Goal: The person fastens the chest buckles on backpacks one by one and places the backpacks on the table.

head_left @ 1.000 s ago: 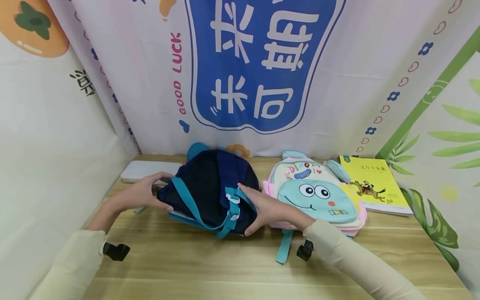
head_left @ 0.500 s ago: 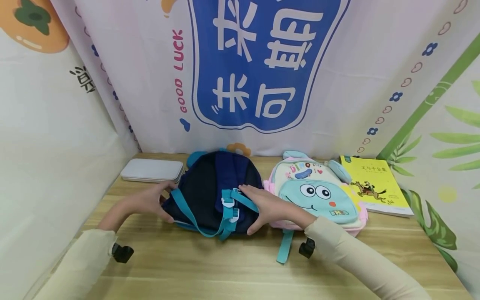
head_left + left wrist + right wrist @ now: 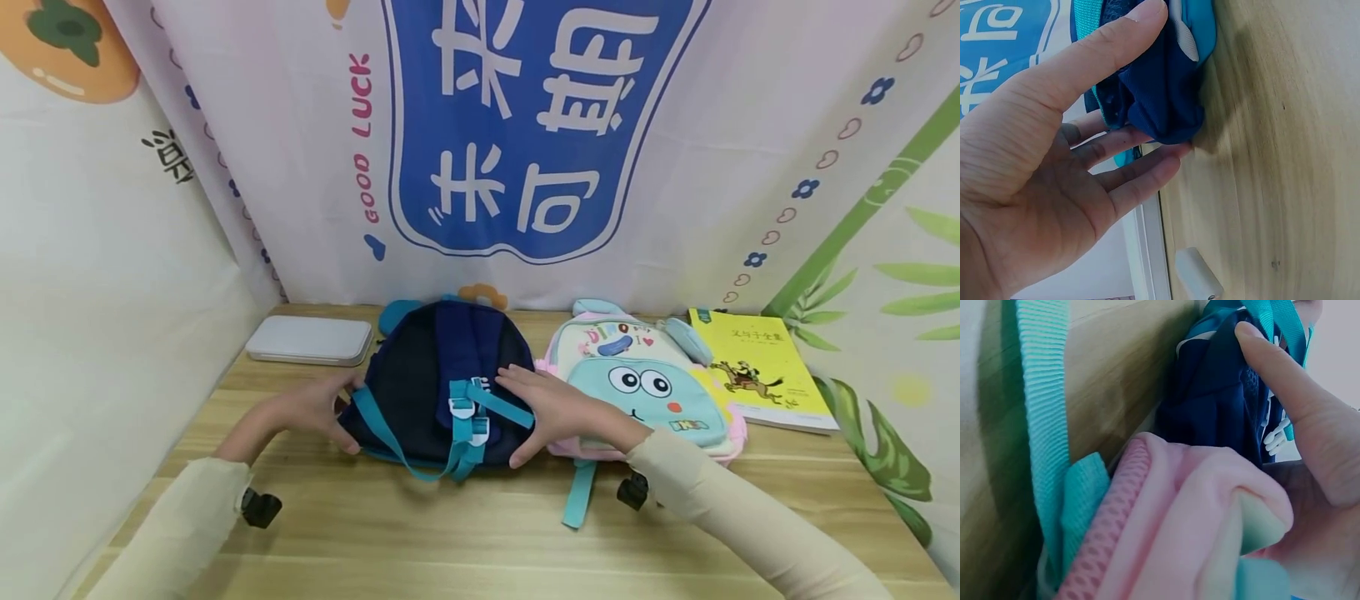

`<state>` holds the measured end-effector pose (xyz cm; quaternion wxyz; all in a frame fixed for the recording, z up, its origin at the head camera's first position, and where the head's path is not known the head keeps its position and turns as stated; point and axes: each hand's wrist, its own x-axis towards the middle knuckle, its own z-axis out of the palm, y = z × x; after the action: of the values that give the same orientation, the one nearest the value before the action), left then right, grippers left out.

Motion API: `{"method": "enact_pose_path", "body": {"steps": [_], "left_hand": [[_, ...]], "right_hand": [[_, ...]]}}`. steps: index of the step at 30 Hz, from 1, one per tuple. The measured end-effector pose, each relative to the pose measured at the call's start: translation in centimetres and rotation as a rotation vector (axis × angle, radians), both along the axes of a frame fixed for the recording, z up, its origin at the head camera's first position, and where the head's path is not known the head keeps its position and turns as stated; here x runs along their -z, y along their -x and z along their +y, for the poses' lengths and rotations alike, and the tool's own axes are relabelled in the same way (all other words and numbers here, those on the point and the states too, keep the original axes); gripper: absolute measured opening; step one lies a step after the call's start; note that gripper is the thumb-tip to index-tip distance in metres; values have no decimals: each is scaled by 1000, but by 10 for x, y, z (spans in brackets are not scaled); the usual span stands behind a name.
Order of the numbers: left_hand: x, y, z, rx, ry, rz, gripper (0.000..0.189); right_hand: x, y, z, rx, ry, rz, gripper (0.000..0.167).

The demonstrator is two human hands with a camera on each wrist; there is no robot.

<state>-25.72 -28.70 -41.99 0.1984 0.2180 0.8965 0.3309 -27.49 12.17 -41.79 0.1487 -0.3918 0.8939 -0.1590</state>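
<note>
A navy and black backpack (image 3: 420, 375) lies on the wooden table with its back panel and teal straps facing up. My left hand (image 3: 313, 412) holds its left side. In the left wrist view, the left thumb (image 3: 1110, 53) lies over the dark fabric, with the fingers at its other side. My right hand (image 3: 558, 408) spans the backpack's right side near a teal strap (image 3: 504, 406). In the right wrist view, the right thumb (image 3: 1285, 378) touches the navy fabric, and the other fingertips are hidden.
A pink and cream dinosaur backpack (image 3: 637, 387) lies right beside my right hand, its strap (image 3: 579, 496) trailing forward. Behind it is a yellow book (image 3: 757, 358). A pale flat case (image 3: 309, 340) sits at the back left. A printed curtain (image 3: 300, 208) hangs behind the table.
The backpack's left part has come down onto the table, and the bag lies flatter. My left hand has shifted right and down with it, leaving the pale case fully visible. The right hand stays on.
</note>
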Motion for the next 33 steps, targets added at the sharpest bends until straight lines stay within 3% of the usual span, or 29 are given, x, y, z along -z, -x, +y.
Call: {"method": "enact_pose_path", "body": {"steps": [6, 11, 16, 19, 25, 29, 33], "left_hand": [[0, 0, 2, -3, -24, -17, 80], [-7, 1, -3, -6, -39, -85, 80], [-29, 5, -4, 22, 39, -112, 81], [-48, 7, 6, 26, 108, -69, 79], [-72, 15, 57, -2, 96, 143, 58], [-76, 20, 104, 32, 39, 249, 43], [-73, 23, 146, 80, 42, 302, 35]], "right_hand": [[4, 2, 5, -3, -18, 25, 121], [3, 2, 1, -6, -48, 13, 120], [2, 1, -2, 4, -64, -10, 117], [3, 0, -3, 10, -73, -12, 116], [6, 1, -2, 12, -73, -8, 116], [6, 1, -2, 17, -66, -17, 116], [6, 1, -2, 15, -61, -12, 116]]}}
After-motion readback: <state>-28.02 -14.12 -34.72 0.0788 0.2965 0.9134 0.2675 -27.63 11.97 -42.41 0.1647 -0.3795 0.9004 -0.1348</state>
